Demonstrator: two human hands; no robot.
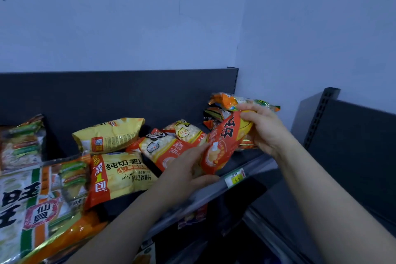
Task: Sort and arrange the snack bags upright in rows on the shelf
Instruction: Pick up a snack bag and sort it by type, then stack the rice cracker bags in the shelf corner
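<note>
Shelf (128, 96) of dark metal, back panel upright against a pale wall. Flat across its left end, large white rice-cracker bag (32, 203) with green and orange stripes, one corner overhanging the front edge. Just right of that, front yellow chip bag (126, 173) lying face up, touching the rear yellow chip bag (109, 134) tipped on its side behind. Further right, two orange puffed-snack bags (165, 148) slumped flat and overlapping. Near the shelf's right end, held orange snack bag (222, 146), tilted, its lower end over the slumped pair. Right hand (263, 128) at its upper end, fingers curled tight round the crumpled top. Left hand (186, 169) at its lower end, fingers wrapped over the edge, thumb underneath. Behind the right hand, small pile of orange bags (227, 100) against the back panel. On the front rail, yellow-green price tag (235, 178).
</note>
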